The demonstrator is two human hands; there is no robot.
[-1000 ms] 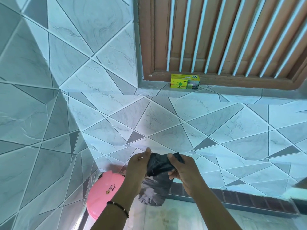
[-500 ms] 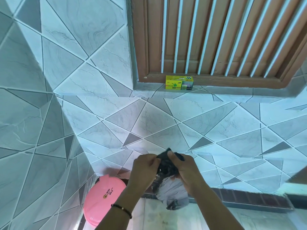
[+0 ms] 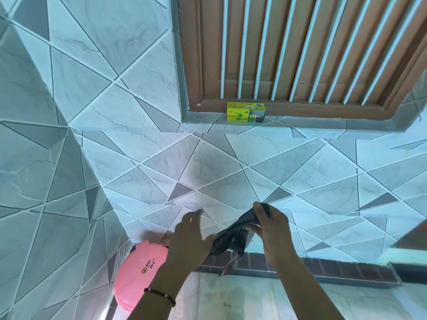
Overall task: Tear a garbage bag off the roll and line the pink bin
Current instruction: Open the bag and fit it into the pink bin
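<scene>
A crumpled black garbage bag [image 3: 231,236] is stretched between my two hands in front of the tiled wall. My right hand [image 3: 270,227] pinches its upper end between thumb and fingers. My left hand [image 3: 189,241] grips the lower end, fingers curled, with a beaded band on the wrist. A loose flap of the bag hangs down below them. The pink bin [image 3: 141,273] stands in the corner at the lower left with its lid on, partly hidden behind my left forearm.
A yellow-green bin-bag box [image 3: 246,112] rests on the tiled window ledge [image 3: 323,128] below a brown wooden frame with white bars. Tiled walls meet in a corner on the left. A dark brick strip [image 3: 335,271] runs along the floor edge.
My hands have drawn apart, pulling the bunched bag out into a longer strip; the left hand moved left and down, the right stayed up. The view tilted slightly upward.
</scene>
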